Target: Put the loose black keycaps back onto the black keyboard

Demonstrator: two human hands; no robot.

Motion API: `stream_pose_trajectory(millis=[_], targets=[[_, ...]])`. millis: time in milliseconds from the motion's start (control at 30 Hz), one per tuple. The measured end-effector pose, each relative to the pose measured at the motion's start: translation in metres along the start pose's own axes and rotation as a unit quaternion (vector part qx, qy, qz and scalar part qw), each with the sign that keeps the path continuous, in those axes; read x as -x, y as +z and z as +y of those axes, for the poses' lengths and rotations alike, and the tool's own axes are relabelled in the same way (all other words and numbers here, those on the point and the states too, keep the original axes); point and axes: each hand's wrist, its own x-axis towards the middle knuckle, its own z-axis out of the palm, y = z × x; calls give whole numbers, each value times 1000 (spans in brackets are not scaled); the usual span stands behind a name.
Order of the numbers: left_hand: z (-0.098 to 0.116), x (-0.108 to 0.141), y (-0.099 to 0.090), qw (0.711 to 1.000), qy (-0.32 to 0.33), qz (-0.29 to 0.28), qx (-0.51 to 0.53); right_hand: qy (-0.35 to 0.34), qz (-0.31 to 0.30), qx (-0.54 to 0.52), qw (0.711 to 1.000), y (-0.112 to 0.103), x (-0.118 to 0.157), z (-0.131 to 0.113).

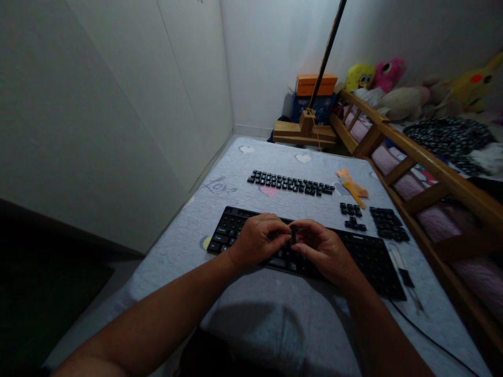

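Observation:
A black keyboard (365,256) lies across the cloth-covered surface, with keycaps on its left part and bare sockets on its right. Above its middle, my right hand (322,246) pinches a small black keycap (293,234), held on edge. My left hand (262,235) meets it from the other side, thumb and forefinger closed at the same keycap. Beyond the keyboard, removed keycaps (291,183) lie in rows. More keycaps (389,224) form blocks at the right. The keys under my hands are hidden.
An orange-handled brush (353,192) rests on an orange cloth (358,185). A wire keycap puller (406,277) lies right of the keyboard, near its cable (432,337). A wooden bed rail (408,173) borders the right side; a pale cabinet (157,104) stands left.

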Motion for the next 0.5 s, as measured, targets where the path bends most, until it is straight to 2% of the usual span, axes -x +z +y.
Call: stream_pose_trajectory(millis=[500], targets=[[3, 0, 2, 1000, 2, 10, -15, 3, 11, -10, 1000, 1, 0, -1]])
